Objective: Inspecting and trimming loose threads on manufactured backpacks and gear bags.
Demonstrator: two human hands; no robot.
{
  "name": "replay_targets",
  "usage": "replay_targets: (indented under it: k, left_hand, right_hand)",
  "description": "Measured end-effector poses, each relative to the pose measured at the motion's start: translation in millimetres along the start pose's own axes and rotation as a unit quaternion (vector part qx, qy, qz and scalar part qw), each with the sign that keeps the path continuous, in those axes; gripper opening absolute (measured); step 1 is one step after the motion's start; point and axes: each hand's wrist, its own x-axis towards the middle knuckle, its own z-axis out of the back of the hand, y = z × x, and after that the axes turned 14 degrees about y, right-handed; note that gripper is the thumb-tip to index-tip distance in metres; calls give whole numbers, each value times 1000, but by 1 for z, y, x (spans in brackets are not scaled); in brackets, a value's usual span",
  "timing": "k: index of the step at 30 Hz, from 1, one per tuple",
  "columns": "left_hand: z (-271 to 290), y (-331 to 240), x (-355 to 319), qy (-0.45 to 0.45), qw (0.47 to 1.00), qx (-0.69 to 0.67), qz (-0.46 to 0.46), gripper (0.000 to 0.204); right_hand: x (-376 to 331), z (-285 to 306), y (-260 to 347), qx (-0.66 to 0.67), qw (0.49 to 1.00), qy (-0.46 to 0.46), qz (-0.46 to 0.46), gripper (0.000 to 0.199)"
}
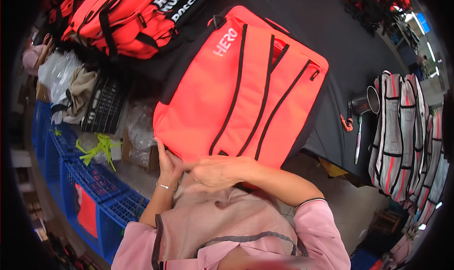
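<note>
A bright orange-red backpack (194,104) lies on the black-covered table (357,47), its black-edged shoulder straps (250,76) facing up and its bottom toward me. At its lower left corner, my left hand (169,165) is closed on the edge, with the fingers upright against the fabric. My right hand (217,172) reaches across in front of the bottom edge toward the left hand. Its fingers are curled in, near the left hand, and whatever they may hold is hidden.
More orange-red bags (113,24) are piled at the back left. Left of me stand a black crate (105,102) and blue crates (106,185), with yellow-green strips (100,149) on them. At right lie a metal cup (366,103), a toothbrush (358,140) and grey padded pieces (399,133).
</note>
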Motion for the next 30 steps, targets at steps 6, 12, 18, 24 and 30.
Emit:
replay_targets:
  k: [6, 12, 18, 24, 30]
  left_hand:
    - [-5, -1, -6, -23, 1000, 7, -13, 85]
    - [-11, 4, -4, 98, 991, -67, 56, 87]
    - [-24, -1, -13, -1, 992, -80, 98, 41]
    - [-18, 2, -6, 43, 986, -106, 119, 37]
    - [-25, -5, -8, 59, 993, -32, 93, 43]
  right_hand:
    - [-57, 57, -51, -244, 793, -489, -271, 58]
    - [-2, -2, -77, -156, 895, -351, -228, 67]
    - [-60, 3, -74, -103, 821, -531, -184, 47]
    - [-148, -31, -102, -74, 654, -583, -475, 80]
    - [-174, -37, -129, 29, 581, -587, -563, 80]
